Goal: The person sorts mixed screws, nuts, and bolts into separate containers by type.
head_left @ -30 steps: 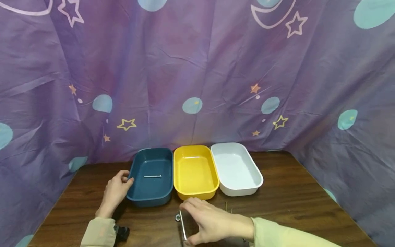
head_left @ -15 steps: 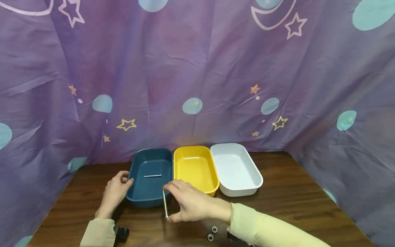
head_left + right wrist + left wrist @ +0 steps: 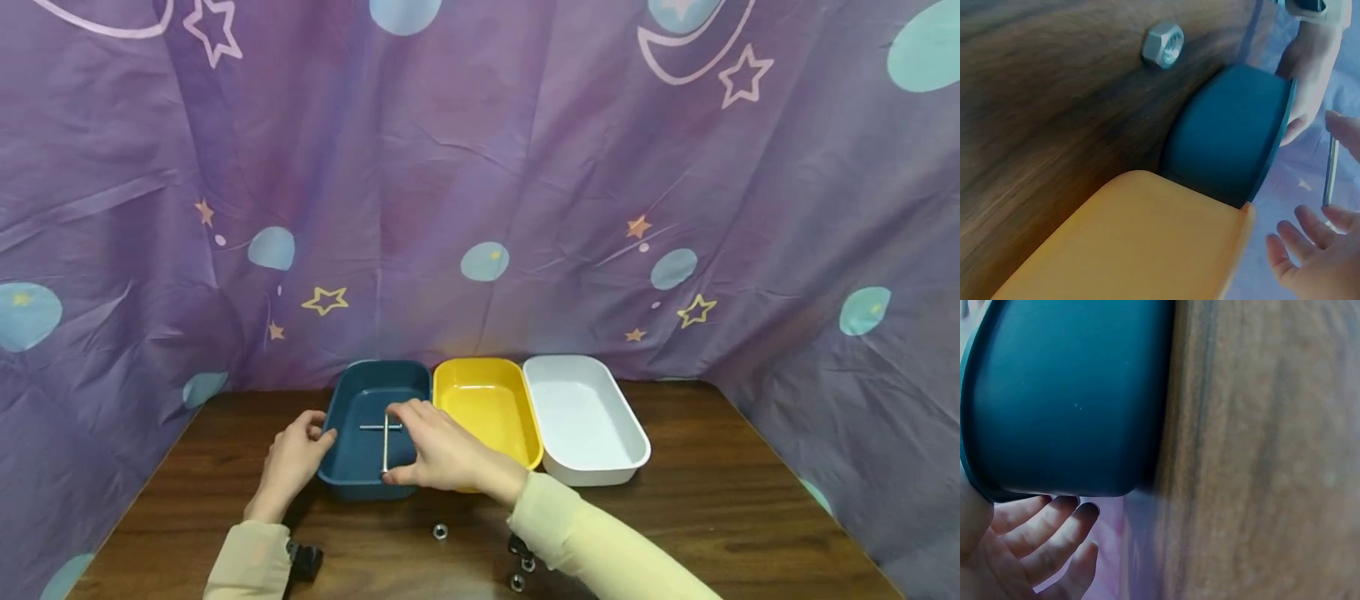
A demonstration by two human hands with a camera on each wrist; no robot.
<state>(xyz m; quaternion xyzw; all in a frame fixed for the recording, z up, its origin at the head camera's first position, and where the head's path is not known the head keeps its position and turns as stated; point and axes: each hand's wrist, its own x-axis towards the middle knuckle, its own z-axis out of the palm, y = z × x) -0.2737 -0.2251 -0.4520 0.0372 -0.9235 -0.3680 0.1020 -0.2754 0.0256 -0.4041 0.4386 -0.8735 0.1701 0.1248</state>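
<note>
My right hand [image 3: 442, 446] is over the dark blue tray [image 3: 348, 475], pinching a long silver bolt [image 3: 386, 450] by its two ends between thumb and fingertips. In the right wrist view that bolt [image 3: 1332, 172] spans the gap between thumb and finger, above the tray's rim. A second bolt [image 3: 367, 427] lies crosswise on the tray floor, partly behind the held one. My left hand [image 3: 288, 458] holds the tray's left rim, thumb over the edge. The left wrist view has its fingers [image 3: 1054, 540] beside the tray's outer wall; the thumb tip is hidden there.
A yellow tray [image 3: 538, 454] and a white tray [image 3: 592, 477] stand in a row right of the blue one. Hex nuts lie on the wooden table [image 3: 712, 500]: one nut [image 3: 440, 532] before the trays, others near my right sleeve. A purple curtain [image 3: 420, 192] hangs behind.
My right hand has carried the bolt left and away from me, from the table front to over the blue tray. The left hand keeps its place at the rim. The head view has shifted slightly.
</note>
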